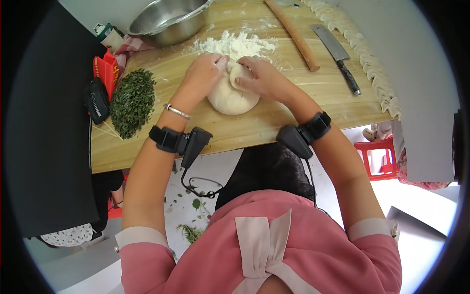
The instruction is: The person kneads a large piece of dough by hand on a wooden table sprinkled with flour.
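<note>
A large lump of pale dough [234, 102] lies on the wooden board in front of me, its far side folded over. My left hand [204, 72] grips the dough's upper left side, with the fingertips partly hidden behind the fold. On the other side, my right hand [264, 79] holds the folded flap with its fingers curled over it and the thumb on the near side. Just beyond both hands is a heap of white flour [236, 44] scattered on the board.
A steel basin [169, 24] stands at the back left, above a heap of chopped green leaves [132, 104] and a red packet [105, 73]. To the right lie a rolling pin [293, 36] and a cleaver [332, 44]. Shaped dough pieces [364, 55] line the right edge.
</note>
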Tool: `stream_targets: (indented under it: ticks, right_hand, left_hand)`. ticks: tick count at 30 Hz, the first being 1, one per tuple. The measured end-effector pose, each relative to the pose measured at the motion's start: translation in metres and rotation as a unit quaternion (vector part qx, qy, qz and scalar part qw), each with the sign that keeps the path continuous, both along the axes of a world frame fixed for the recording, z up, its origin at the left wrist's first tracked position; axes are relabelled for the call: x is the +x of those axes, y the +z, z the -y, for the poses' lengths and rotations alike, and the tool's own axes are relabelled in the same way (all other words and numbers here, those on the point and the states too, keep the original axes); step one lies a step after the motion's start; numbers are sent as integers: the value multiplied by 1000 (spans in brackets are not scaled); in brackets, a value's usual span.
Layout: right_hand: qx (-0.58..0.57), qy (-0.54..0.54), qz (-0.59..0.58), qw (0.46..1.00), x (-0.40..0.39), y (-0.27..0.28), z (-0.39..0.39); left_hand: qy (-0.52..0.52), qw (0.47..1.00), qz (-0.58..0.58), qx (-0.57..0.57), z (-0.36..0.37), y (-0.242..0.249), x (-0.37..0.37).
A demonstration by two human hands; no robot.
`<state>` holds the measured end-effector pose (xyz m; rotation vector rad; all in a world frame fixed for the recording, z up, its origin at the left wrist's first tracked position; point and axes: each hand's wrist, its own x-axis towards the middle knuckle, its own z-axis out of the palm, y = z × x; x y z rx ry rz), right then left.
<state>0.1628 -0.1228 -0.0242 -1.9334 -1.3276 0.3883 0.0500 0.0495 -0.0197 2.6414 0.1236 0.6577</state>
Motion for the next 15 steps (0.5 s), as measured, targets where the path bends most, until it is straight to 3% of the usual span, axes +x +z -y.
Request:
stream_targets:
  ticks: [2, 3, 6, 8, 10, 12, 15]
  right_hand:
    - [31, 21, 13, 999, -8, 0, 10]
    - [63, 41, 34, 997, -13, 0, 16]
    - [117, 58, 64, 989, -27, -8, 34]
    - [107, 23, 62, 992, -30, -12, 52]
    - [94, 6, 61, 994, -28, -16, 76]
    - [3, -40, 209, 977, -22, -21, 98]
    - [-65, -71, 274, 957, -28, -14, 102]
  left_hand:
    - [-26, 975, -135, -175, 7, 12, 8]
    - [-27, 973, -143, -179, 10, 14, 8]
    - [-37, 984, -129, -118, 24, 9, -8]
    - [-24, 997, -27, -67, 29, 3, -25]
    - [21, 999, -30, -36, 34, 2, -58]
    - [75, 997, -36, -2, 34, -3, -95]
    - [176, 978, -103, 46, 30, -15, -140]
